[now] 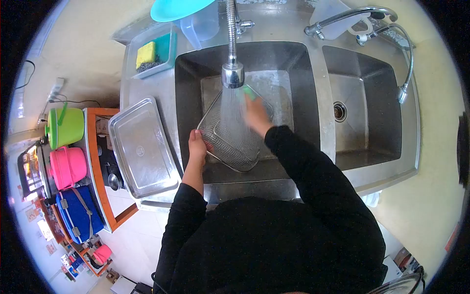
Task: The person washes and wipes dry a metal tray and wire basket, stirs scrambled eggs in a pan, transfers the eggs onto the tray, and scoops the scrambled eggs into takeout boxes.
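A wire mesh basket (230,152) is tilted inside the large sink (188,98), under water running from the spray faucet (232,76). My left hand (197,146) grips the basket's left rim. Over the basket's far right part, my right hand (257,113) is closed on a green scrubbing pad (248,92), of which only a bit shows past the fingers. The spray partly blurs the mesh behind it.
A metal tray (142,149) lies on the left counter. Behind it, a plastic container (169,61) holds a yellow sponge (146,55). A turquoise bowl (181,9) and a clear jug (203,24) stand at the back. The smaller sink (364,139) is at the right, with a second faucet (352,19).
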